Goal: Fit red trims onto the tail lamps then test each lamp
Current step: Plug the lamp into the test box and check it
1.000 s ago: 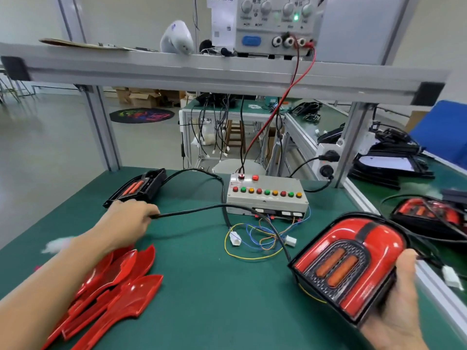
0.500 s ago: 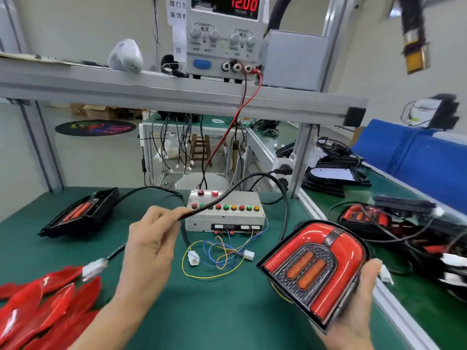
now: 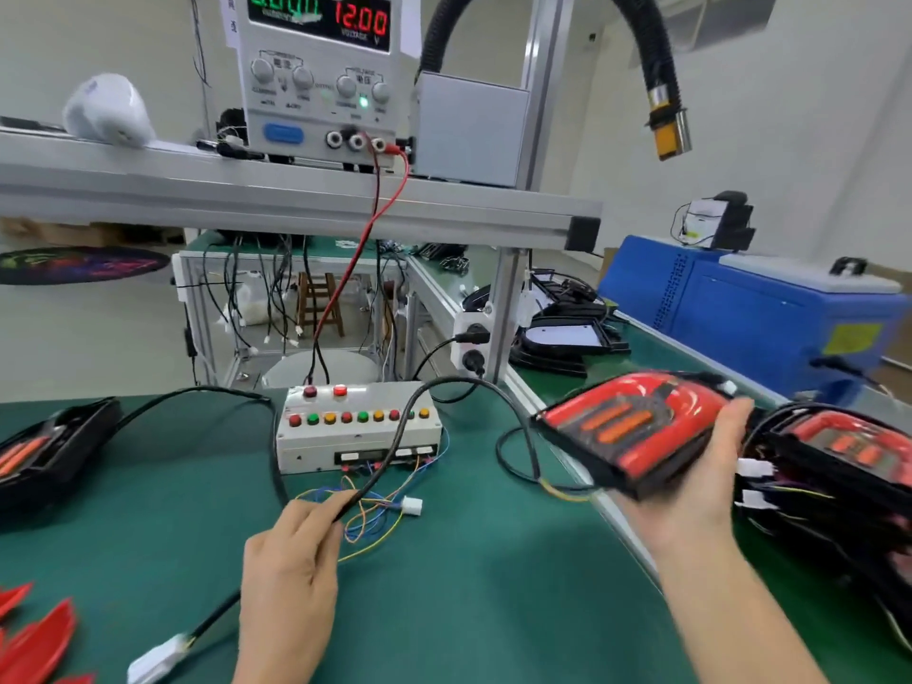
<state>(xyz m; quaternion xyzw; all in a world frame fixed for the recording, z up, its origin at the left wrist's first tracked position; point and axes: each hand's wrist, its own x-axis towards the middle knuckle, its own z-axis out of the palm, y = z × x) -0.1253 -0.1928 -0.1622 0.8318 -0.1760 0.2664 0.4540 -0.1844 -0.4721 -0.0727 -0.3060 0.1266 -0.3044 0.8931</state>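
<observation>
Green bench mat (image 3: 469, 609): red trims (image 3: 34, 639) at near-left corner; unfitted black lamp (image 3: 44, 451) at left edge. Shelf rail overhead carries power supply (image 3: 321, 76), display reading 12.00. Grey switch box (image 3: 358, 429) mid-mat toward far edge, loose coloured wires in front. Left hand (image 3: 291, 570) curled round black cable (image 3: 395, 436), white plug (image 3: 155, 661) at near edge. Right hand (image 3: 701, 491) grips trimmed tail lamp (image 3: 631, 431), lifted, tilted, over right edge. More lamps (image 3: 839, 461) piled on the neighbouring bench; blue machine (image 3: 765, 313) behind.

White walls (image 3: 789, 155), grey floor (image 3: 89, 338).
</observation>
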